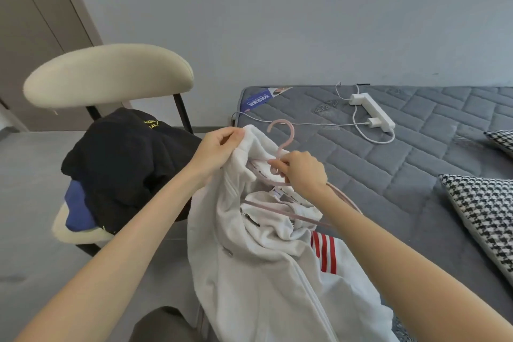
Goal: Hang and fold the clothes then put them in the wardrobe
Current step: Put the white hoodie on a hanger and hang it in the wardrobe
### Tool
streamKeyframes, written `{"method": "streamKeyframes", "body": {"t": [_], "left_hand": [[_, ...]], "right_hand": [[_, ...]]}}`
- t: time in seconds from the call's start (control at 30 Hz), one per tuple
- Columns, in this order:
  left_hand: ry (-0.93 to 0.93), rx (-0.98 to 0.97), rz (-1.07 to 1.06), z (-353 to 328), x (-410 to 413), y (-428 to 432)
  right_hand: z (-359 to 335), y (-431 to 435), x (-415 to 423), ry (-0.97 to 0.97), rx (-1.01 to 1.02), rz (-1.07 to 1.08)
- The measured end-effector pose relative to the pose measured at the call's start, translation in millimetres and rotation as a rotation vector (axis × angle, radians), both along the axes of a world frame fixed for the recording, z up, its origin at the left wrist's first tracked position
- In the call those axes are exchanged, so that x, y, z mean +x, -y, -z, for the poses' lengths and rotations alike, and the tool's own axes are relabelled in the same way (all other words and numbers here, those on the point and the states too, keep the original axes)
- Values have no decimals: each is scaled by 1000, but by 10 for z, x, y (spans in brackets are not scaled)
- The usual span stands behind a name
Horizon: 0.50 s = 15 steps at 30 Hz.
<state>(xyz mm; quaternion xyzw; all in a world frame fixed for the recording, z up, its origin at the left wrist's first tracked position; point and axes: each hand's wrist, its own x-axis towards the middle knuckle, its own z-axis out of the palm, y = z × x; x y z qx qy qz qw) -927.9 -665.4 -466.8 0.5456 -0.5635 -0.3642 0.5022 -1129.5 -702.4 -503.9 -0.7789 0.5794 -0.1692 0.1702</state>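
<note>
Just below the middle of the view a white zip jacket (263, 272) hangs in front of the person, its body trailing down towards six o'clock; a patch of red stripes (323, 254) shows on it at its four o'clock side. The left hand (219, 147) pinches the jacket's collar edge, fingers curled round the cloth, lifting it at the jacket's eleven o'clock. The right hand (304, 172) grips the neck of a pink hanger (290, 134) just under the hook, fingers curled tight round it; the hook stands up towards twelve o'clock, between the two hands. One hanger arm lies inside the jacket's neck opening, and the other runs out past the right wrist towards four o'clock (how far the first reaches into the shoulder is hidden by cloth).

At nine to ten o'clock stands a cream chair (108, 75); a black garment (125, 164) is heaped on its seat over a blue garment (79, 211). From one to four o'clock lies a grey quilted mattress (416, 164); on it, at one o'clock, rests a white power strip (372, 111) with a plugged-in charger and a looped cable; at three o'clock lie two houndstooth pillows (485, 219).
</note>
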Motion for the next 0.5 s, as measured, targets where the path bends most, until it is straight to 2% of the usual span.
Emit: {"method": "streamKeyframes", "body": {"t": [0.1,0.2,0.27,0.33,0.4,0.47,0.5], "left_hand": [[73,26,145,-90,-22,-235],[353,51,254,-63,-2,-454],[527,-6,179,-35,-8,-527],[661,-134,-9,-38,-7,-524],[963,-291,-140,-55,-12,-468],[1215,-372,-141,-79,-27,-392],[1264,-368,-117,-104,-54,-365]], "right_hand": [[88,-105,11,157,-38,-2],[125,-171,-83,284,-69,59],[113,-199,-172,360,-88,88],[81,-208,-246,432,-111,80],[19,-208,-282,472,-128,64],[-66,-207,-281,482,-155,54],[-116,-213,-290,479,-182,53]]}}
